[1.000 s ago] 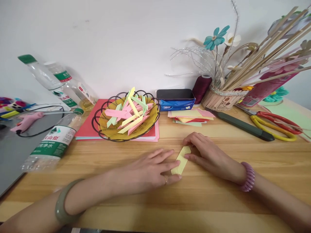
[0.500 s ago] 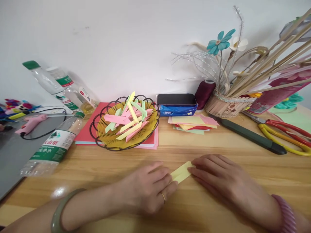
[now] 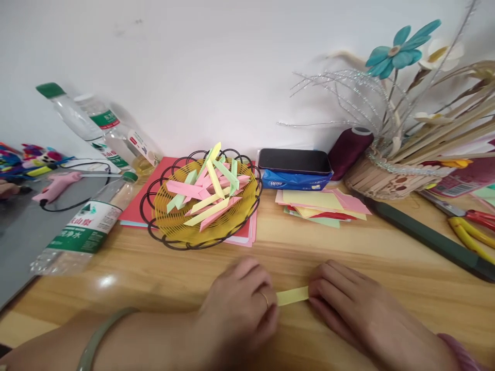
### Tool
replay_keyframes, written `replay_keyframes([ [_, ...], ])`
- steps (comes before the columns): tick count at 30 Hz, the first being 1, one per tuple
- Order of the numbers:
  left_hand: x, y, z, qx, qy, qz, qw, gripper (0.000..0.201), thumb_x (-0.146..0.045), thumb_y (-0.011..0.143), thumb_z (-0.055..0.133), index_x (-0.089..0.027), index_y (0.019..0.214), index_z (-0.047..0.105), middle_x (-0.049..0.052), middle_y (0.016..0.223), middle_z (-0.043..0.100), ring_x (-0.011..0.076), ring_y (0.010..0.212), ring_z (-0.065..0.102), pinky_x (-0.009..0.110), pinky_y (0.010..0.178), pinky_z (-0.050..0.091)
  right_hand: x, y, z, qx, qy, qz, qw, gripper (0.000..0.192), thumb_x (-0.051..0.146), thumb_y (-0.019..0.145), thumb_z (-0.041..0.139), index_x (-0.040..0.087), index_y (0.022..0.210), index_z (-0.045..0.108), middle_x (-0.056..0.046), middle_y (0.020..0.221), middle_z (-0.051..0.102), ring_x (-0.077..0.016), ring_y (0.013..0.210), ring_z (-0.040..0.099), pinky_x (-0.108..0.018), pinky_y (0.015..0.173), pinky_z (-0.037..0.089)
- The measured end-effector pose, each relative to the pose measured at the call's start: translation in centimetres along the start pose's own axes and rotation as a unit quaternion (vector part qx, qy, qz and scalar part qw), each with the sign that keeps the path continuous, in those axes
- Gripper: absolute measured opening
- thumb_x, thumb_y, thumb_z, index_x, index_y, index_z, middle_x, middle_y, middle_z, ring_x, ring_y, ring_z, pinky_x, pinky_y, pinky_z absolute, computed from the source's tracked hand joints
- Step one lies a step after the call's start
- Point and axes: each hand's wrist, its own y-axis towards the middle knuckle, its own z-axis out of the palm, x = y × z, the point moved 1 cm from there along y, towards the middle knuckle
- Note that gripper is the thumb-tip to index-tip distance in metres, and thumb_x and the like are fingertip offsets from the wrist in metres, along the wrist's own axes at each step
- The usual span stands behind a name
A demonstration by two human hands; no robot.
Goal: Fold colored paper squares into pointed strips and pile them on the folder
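Observation:
A narrow folded yellow paper strip (image 3: 293, 296) lies flat on the wooden table (image 3: 154, 273) near its front edge. My left hand (image 3: 237, 309), with a ring and a green bangle on the wrist, presses on the strip's left end. My right hand (image 3: 356, 314) presses on its right end. Only the short middle stretch of the strip shows between my fingers. Behind them a black wire basket (image 3: 154, 216) with a yellow liner holds several folded pink, green and yellow paper pieces (image 3: 209, 190).
A stack of coloured paper squares (image 3: 317, 205) lies behind my right hand, next to a phone on a blue tissue pack (image 3: 296, 170). A dark utility knife (image 3: 429, 237), scissors (image 3: 467, 226), a thread spool (image 3: 350, 149), a flower basket (image 3: 382, 175), plastic bottles (image 3: 83, 226) and a pink glue gun (image 3: 58, 186) stand around.
The yellow strip has been turned from slanted to nearly level and looks narrower. Both hands have drawn nearer the table's front edge and closer together over it. The view has shifted.

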Motion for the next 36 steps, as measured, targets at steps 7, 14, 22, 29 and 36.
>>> replay_keyframes([
  [7, 0.1, 0.5, -0.1, 0.062, -0.071, -0.118, 0.988, 0.009, -0.017, 0.079, 0.053, -0.017, 0.071, 0.056, 0.003, 0.080, 0.053, 0.0191, 0.083, 0.045, 0.035, 0.073, 0.044, -0.2, 0.5, 0.6, -0.007, 0.042, 0.066, 0.997, 0.022, 0.021, 0.092, 0.035, 0.022, 0.073, 0.047, -0.001, 0.068, 0.053, -0.0141, 0.058, 0.054, -0.026, 0.052, 0.044],
  [14, 0.4, 0.6, 0.0, 0.097, -0.075, -0.143, 0.982, 0.010, -0.017, 0.078, 0.053, -0.016, 0.069, 0.053, 0.004, 0.084, 0.049, 0.0211, 0.086, 0.043, 0.040, 0.075, 0.043, -0.2, 0.4, 0.8, -0.011, 0.046, 0.070, 0.996, 0.019, 0.020, 0.091, 0.036, 0.023, 0.074, 0.046, -0.001, 0.068, 0.052, -0.0152, 0.060, 0.053, -0.027, 0.052, 0.043],
  [22, 0.8, 1.1, 0.1, 0.129, -0.053, -0.133, 0.981, 0.010, -0.017, 0.076, 0.054, -0.015, 0.067, 0.050, 0.005, 0.084, 0.048, 0.0226, 0.086, 0.040, 0.042, 0.074, 0.043, -0.6, 0.4, 1.2, 0.013, 0.075, 0.094, 0.993, 0.017, 0.020, 0.090, 0.039, 0.023, 0.075, 0.046, -0.001, 0.069, 0.052, -0.0145, 0.061, 0.052, -0.026, 0.053, 0.042],
  [29, 1.1, 1.1, 0.1, 0.148, 0.006, -0.115, 0.982, 0.011, -0.013, 0.074, 0.061, -0.018, 0.080, 0.053, 0.003, 0.089, 0.050, 0.0203, 0.083, 0.041, 0.036, 0.071, 0.042, -0.8, -0.4, 1.1, 0.049, 0.118, 0.119, 0.985, 0.018, 0.018, 0.090, 0.038, 0.023, 0.077, 0.050, -0.001, 0.075, 0.054, -0.0135, 0.066, 0.053, -0.024, 0.057, 0.044],
  [36, 1.0, 0.2, 1.5, 0.031, 0.075, 0.012, 0.997, 0.007, -0.031, 0.088, 0.053, -0.033, 0.093, 0.058, -0.005, 0.083, 0.053, 0.0153, 0.081, 0.040, 0.028, 0.071, 0.031, -1.0, -1.1, 0.6, 0.011, 0.101, 0.074, 0.992, 0.027, 0.020, 0.092, 0.030, 0.023, 0.097, 0.057, -0.004, 0.088, 0.061, -0.0145, 0.077, 0.057, -0.025, 0.066, 0.049],
])
